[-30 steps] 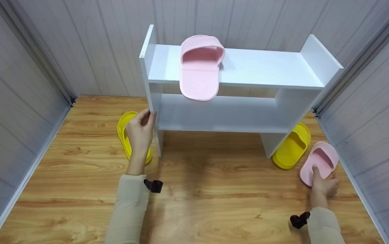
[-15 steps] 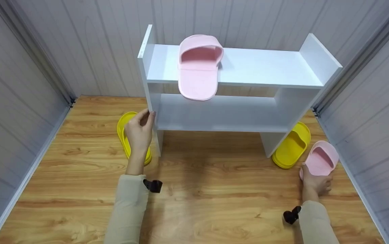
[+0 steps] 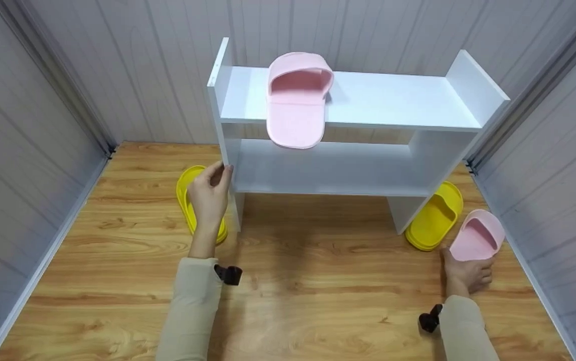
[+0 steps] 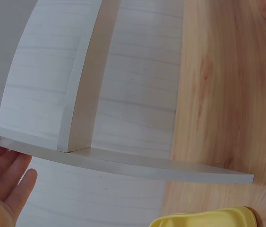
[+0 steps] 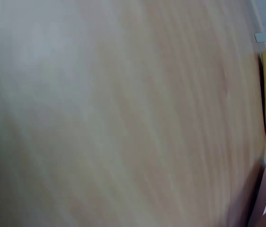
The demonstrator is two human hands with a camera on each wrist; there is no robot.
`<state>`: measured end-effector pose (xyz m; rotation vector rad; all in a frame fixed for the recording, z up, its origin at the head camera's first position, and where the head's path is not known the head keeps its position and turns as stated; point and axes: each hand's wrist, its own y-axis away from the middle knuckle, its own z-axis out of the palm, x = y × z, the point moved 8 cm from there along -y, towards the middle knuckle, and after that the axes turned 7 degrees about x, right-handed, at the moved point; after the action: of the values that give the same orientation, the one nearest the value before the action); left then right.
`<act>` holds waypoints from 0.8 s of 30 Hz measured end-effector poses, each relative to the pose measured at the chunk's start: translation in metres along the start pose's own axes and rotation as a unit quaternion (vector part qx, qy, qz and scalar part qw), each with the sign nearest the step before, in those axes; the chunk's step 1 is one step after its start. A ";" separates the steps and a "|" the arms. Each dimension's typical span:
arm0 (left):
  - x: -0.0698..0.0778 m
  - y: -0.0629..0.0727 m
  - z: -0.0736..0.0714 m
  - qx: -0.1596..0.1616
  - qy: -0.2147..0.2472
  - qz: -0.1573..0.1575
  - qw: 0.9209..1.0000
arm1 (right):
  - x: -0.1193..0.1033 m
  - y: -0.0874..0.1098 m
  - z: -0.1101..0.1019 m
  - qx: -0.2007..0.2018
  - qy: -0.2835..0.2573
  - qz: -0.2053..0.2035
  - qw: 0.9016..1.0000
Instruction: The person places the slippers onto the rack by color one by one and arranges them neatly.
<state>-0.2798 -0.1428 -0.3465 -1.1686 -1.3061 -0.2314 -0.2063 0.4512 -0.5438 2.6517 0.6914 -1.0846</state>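
Pink slipper (image 3: 476,240): heel pinched by right hand (image 3: 468,274), fingers curled round. Left hand (image 3: 208,195) fingers pinch rack (image 3: 335,168) side edge. Likely pick-up step; next calls for steady lift.

Smooth, glossy white board is seen in the shelf unit (image 3: 393,98) at centre, and matt, plastic-like foam in the pink slipper (image 3: 472,244) at lower right. The floor (image 3: 328,286) is finished in glossy wood grain, the sleeve (image 3: 190,306) at lower left in matt cloth.

open floor (image 3: 313,216) under shelf (image 3: 328,173), between side panels (image 3: 403,211)
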 end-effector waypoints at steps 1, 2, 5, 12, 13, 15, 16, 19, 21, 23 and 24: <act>0.000 0.000 0.000 0.001 0.001 0.001 1.000 | 0.000 0.000 0.000 -0.001 0.003 -0.001 1.000; 0.000 0.000 0.000 0.002 0.002 0.002 1.000 | 0.000 0.000 0.000 -0.003 0.007 -0.002 1.000; 0.000 0.000 0.000 0.003 0.001 0.004 1.000 | 0.001 -0.001 -0.001 -0.016 0.011 0.003 1.000; 0.000 -0.001 0.000 0.001 -0.004 0.008 1.000 | 0.003 -0.011 -0.009 -0.047 -0.004 0.029 0.998; 0.000 -0.001 0.000 0.002 -0.004 0.008 1.000 | 0.004 -0.013 -0.012 -0.048 -0.007 0.030 0.998; 0.000 -0.001 -0.001 0.004 -0.005 0.009 1.000 | 0.007 -0.016 -0.016 -0.049 -0.016 0.028 0.998; 0.000 -0.001 -0.001 0.004 -0.004 0.009 1.000 | 0.008 -0.018 -0.018 -0.050 -0.022 0.027 0.998; 0.001 0.000 -0.001 0.006 0.005 0.012 1.000 | 0.012 -0.022 -0.026 -0.053 -0.043 0.021 0.997; 0.001 0.000 -0.001 0.006 0.006 0.013 1.000 | 0.014 -0.023 -0.032 -0.053 -0.056 0.015 0.997; 0.002 0.000 0.000 0.006 0.006 0.014 1.000 | 0.015 -0.025 -0.038 -0.051 -0.071 0.007 0.996; 0.002 0.000 0.000 0.006 0.004 0.013 1.000 | 0.014 -0.026 -0.041 -0.051 -0.078 0.004 0.996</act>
<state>-0.2792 -0.1421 -0.3450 -1.1728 -1.2836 -0.2090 -0.1852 0.4932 -0.5248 2.4513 0.6853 -1.2060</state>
